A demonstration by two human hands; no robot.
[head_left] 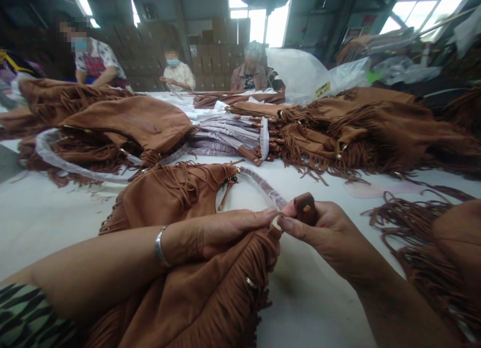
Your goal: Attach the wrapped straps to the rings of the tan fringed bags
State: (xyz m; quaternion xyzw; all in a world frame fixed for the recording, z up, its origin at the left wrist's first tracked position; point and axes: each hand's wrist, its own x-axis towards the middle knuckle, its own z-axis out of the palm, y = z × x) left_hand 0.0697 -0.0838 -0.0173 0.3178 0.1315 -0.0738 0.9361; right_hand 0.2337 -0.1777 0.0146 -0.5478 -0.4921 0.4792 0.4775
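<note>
A brown fringed handbag (203, 293) lies in front of me, its corner raised between my hands. My left hand (225, 232), with a silver bangle at the wrist, pinches the metal ring (277, 221) at that corner. Fingers closed, my right hand (326, 232) grips the end of the bag's strap (306, 208), a dark brown leather tab with a brass stud, right at the ring. The plastic-wrapped part of the strap (266, 187) curves back to the bag's far corner, where a small zip pull (225, 193) hangs. Whether the tab passes through the ring is hidden by my fingers.
Brown fringed bags lie on the white table (315, 298) at the left (131, 122), back right (376, 122) and right edge (458, 237). A bundle of plastic-wrapped straps (221, 135) sits mid-table. Several people are across the table, with stacked cartons (210, 62) behind.
</note>
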